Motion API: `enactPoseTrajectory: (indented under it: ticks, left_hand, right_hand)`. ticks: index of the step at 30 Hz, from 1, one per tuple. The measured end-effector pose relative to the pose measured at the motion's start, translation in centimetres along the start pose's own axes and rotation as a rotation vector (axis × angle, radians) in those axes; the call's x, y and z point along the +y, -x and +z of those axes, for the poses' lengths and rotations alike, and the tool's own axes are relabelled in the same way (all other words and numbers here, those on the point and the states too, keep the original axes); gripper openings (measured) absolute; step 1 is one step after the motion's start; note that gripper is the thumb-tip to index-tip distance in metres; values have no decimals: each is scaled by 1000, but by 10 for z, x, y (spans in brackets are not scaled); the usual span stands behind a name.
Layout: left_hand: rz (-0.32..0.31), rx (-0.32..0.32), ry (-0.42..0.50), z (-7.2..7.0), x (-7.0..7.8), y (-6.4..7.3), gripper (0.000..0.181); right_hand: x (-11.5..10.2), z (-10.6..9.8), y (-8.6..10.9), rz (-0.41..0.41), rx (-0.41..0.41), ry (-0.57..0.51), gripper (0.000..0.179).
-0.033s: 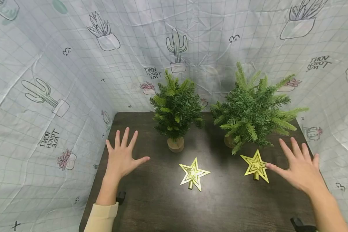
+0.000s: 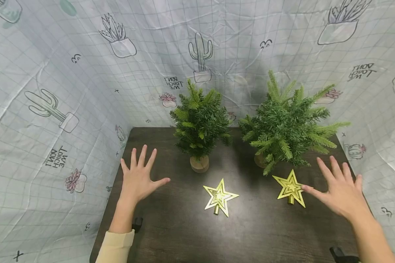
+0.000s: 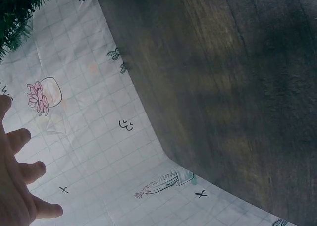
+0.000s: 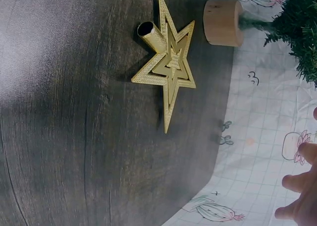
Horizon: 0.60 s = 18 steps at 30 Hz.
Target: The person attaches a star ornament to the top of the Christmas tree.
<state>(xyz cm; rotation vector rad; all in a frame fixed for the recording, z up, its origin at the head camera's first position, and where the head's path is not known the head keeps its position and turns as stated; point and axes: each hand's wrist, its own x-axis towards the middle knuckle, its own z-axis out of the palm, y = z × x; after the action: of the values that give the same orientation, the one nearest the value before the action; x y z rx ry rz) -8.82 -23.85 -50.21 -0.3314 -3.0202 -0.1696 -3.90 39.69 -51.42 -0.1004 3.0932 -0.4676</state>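
There are two trees (image 2: 200,124) (image 2: 286,124), two stars (image 2: 219,196) (image 2: 291,188), two hands (image 2: 136,182) (image 2: 343,195), one table (image 2: 171,230).

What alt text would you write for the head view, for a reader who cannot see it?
A person's left hand and right hand are spread over a dark table, either side of two gold stars. Behind the stars stand two small green trees, before a cactus-print cloth.

In the head view, the tree (image 2: 286,124) at three o'clock partly hides its base (image 2: 259,160); the sleeve (image 2: 115,246) at seven is cropped.
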Motion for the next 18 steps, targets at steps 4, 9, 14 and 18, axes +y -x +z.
enactPoseTrajectory:
  ticks: [4,9,14,18]
  left_hand:
    - [-2,-7,7,0,0,1,117]
    - [21,46,20,2,0,1,110]
    - [75,221,66,3,2,1,95]
    - [99,346,129,3,8,-1,85]
  right_hand:
    - [0,1,0,2,1,1,110]
    - [0,2,0,19,20,-26,108]
    - [-5,0,1,62,111,-80,101]
    - [-9,1,5,100,200,-113,92]
